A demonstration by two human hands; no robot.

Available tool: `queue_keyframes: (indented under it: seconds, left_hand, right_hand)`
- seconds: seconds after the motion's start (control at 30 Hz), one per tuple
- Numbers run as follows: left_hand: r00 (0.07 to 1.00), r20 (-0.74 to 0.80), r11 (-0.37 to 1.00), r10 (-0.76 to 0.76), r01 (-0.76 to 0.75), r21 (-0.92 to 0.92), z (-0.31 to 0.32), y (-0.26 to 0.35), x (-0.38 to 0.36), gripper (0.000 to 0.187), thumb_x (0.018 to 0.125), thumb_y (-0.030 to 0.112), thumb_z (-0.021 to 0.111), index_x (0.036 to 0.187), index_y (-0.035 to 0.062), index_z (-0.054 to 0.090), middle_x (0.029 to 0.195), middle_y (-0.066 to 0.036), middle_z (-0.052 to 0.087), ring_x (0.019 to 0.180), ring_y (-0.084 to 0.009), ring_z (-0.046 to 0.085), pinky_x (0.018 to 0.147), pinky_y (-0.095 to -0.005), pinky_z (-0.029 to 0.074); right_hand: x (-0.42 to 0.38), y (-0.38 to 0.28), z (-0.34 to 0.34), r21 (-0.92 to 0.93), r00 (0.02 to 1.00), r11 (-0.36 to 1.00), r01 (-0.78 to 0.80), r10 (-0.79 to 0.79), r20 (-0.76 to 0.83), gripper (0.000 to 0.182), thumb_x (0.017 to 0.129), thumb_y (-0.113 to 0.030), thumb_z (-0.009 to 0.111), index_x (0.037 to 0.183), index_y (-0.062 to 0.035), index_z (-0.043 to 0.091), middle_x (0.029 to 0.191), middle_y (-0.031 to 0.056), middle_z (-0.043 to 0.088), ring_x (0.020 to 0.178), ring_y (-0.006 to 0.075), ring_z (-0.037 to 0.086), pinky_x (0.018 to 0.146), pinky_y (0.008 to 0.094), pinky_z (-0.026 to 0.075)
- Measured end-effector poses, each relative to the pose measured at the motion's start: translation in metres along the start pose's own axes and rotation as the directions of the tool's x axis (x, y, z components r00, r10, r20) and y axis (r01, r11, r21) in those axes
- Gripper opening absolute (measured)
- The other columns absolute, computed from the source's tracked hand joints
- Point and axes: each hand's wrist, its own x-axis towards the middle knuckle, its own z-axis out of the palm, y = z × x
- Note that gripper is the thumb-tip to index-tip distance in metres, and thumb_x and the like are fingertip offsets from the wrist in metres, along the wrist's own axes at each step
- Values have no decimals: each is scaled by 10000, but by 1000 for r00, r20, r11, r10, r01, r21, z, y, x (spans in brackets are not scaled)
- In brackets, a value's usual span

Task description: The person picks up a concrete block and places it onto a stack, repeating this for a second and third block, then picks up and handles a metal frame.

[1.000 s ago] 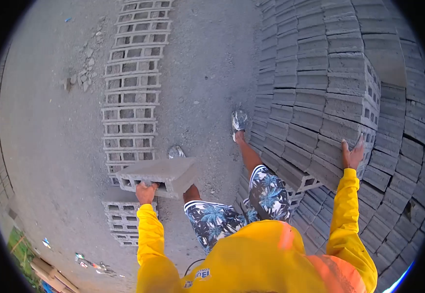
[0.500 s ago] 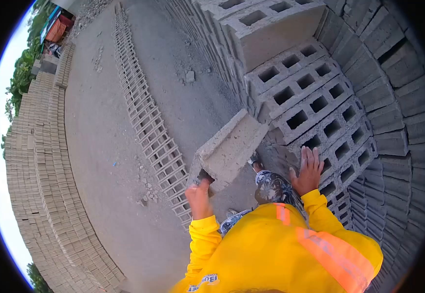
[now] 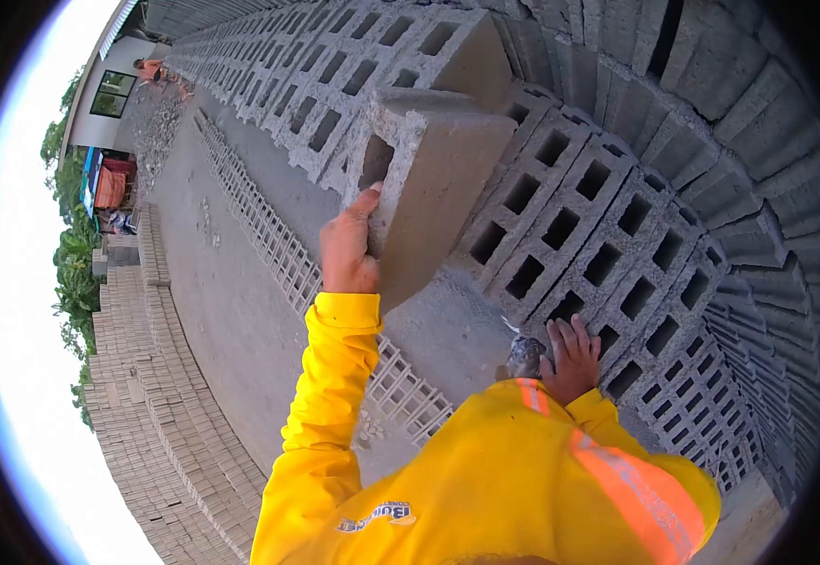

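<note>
My left hand (image 3: 352,250) is closed on a hollow concrete block (image 3: 448,179), its fingers hooked at one of the block's cavities. The block is raised and tilted, and it overlaps the upper courses of the stack in this view. Lower and to the right, my right hand (image 3: 573,358) lies with fingers outstretched against the stacked concrete blocks (image 3: 584,221), whose rectangular holes face me. Nothing is held in it.
A long row of blocks (image 3: 269,56) runs off toward the upper left. Another block wall (image 3: 674,122) rises at the right. On the ground lies a ladder-like line of blocks (image 3: 259,207); large stacks (image 3: 146,395) stand far left. A person (image 3: 151,71) is in the distance.
My left hand has lifted the concrete block from beside my legs up to the stack's upper part. My right hand stays on the stack, slightly lower in view. The camera has turned.
</note>
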Motion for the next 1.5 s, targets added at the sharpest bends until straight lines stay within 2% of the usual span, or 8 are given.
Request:
queue_keyframes:
  seconds: [0.4,0.53,0.67,0.87,1.03,1.07,1.13,1.5]
  left_hand:
    - [877,352,831,327,-444,335,29,27,-26,487,944,284,641,1278,-65,573,1149,-163,686,1109,-199,627,1019,-329,438]
    - [766,-57,728,640,-580,366,-70,6,-34,516,985,373,554,1335,-6,544,1260,-153,640,1202,-233,583,1049,-364,415]
    - [858,-505,985,92,-154,-83,-147,-108,26,557,979,434,528,1385,54,504,1352,-115,585,1302,-261,501,1094,-381,375]
    - [904,383,468,190,-427,774,-207,-257,114,530,970,373,559,1409,84,491,1409,-105,547,1313,-271,497,1109,-380,373]
    - [971,229,904,65,39,-425,-142,-225,85,448,959,294,601,1356,89,560,1387,-116,567,1292,-288,520,1078,-377,402]
    - [956,246,976,158,-190,111,-133,-215,79,448,961,294,596,1358,89,559,1382,-119,570,1285,-292,524,1076,-377,404]
    - [885,405,196,227,-449,872,-118,-199,77,447,965,294,585,1361,91,557,1371,-124,576,1273,-298,533,1072,-379,407]
    - [817,481,57,318,-523,851,-88,-227,109,383,931,239,607,1279,81,617,1317,-157,608,1257,-317,538,1065,-383,411]
  right_hand:
    - [132,-43,-4,489,949,872,30,129,-288,651,905,-432,646,1394,-39,472,1385,198,466,1280,381,443,1063,497,339]
    - [222,-54,-10,623,912,779,70,203,-356,881,851,-543,686,1493,-49,339,1490,238,366,1358,394,381,1114,514,304]
    - [262,-62,5,612,908,790,22,241,-343,1066,771,-626,728,1535,-58,248,1553,267,261,1423,407,302,1139,527,277]
    - [272,-65,33,664,882,739,118,230,-412,1146,736,-686,719,1556,-77,200,1569,289,192,1435,445,257,1138,536,265]
    - [292,-50,29,694,888,704,152,212,-409,1152,735,-694,715,1563,-89,191,1557,303,196,1425,462,259,1134,541,270]
    - [295,-45,28,698,888,698,161,206,-411,1150,734,-691,719,1563,-91,193,1556,302,200,1424,459,261,1135,540,269]
    - [307,-31,25,695,883,695,185,194,-428,1149,730,-685,727,1563,-94,198,1553,299,207,1424,454,265,1138,535,270]
    - [343,2,-8,758,895,639,131,252,-368,1113,732,-602,781,1553,-85,235,1535,249,262,1415,395,309,1158,460,291]
